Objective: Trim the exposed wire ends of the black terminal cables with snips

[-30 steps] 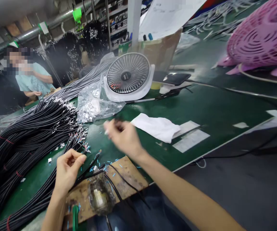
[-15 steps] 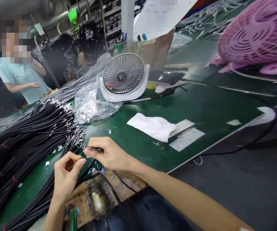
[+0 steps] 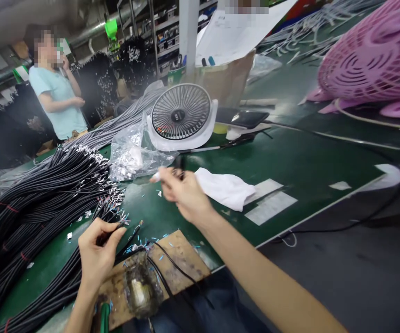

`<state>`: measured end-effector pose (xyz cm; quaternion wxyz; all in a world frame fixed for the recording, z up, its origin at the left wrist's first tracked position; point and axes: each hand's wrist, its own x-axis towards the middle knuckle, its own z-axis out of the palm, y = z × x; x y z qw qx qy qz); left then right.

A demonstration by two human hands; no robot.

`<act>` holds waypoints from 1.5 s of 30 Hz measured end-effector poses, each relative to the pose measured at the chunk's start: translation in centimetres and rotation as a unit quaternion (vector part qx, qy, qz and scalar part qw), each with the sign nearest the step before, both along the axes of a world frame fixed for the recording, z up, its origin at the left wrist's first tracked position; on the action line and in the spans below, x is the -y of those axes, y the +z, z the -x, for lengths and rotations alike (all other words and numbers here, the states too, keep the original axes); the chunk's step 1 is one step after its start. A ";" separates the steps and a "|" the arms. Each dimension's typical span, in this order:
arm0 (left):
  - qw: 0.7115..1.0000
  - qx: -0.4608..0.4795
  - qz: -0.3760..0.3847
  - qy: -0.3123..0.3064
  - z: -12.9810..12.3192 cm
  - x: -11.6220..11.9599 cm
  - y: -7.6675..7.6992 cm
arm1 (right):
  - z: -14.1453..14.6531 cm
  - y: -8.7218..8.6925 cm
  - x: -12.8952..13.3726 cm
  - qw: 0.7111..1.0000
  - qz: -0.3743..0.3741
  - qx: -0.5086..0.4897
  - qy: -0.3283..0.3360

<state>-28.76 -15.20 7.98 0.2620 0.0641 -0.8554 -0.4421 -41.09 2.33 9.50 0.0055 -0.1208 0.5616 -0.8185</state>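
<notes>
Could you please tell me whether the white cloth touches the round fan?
Apart; the head view shows green tabletop between the white cloth and round fan.

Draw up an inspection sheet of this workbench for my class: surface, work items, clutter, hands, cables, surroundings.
Surface: green bench; stained board at its near edge.
Work items: black cables heaped at left, bundled with red ties, many ends stripped.
Clutter: blue snippets on the board and bench; clear bag; white cloth.
Hands: left pinches a black cable's end; right, raised, holds something dark, too blurred to name.
Cables: dark lead runs right from beside the phone.
Surroundings: person in light blue standing beyond; floor hazards: nothing seen.
</notes>
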 end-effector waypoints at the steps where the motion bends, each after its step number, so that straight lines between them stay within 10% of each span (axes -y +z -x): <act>1: 1.000 0.002 0.002 -0.002 0.0 0.0 0.0 | -0.3 -0.2 0.1 0.997 -0.050 -0.058 0.013; 8: 0.996 -0.036 0.084 0.005 -0.2 0.0 0.0 | -3.3 -1.8 2.1 0.949 -0.241 -0.194 0.068; 19: 0.974 -0.091 0.205 -0.010 -0.4 -0.7 0.4 | -3.7 -1.3 2.0 0.982 -0.068 -0.098 0.146; 29: 0.930 -0.165 0.325 -0.046 -0.2 -0.6 0.2 | -3.8 -2.0 2.4 0.976 -0.118 -0.134 0.126; 45: 0.931 -0.176 0.319 -0.022 -0.3 -0.6 0.2 | -4.0 -2.1 2.2 0.973 -0.144 -0.132 0.121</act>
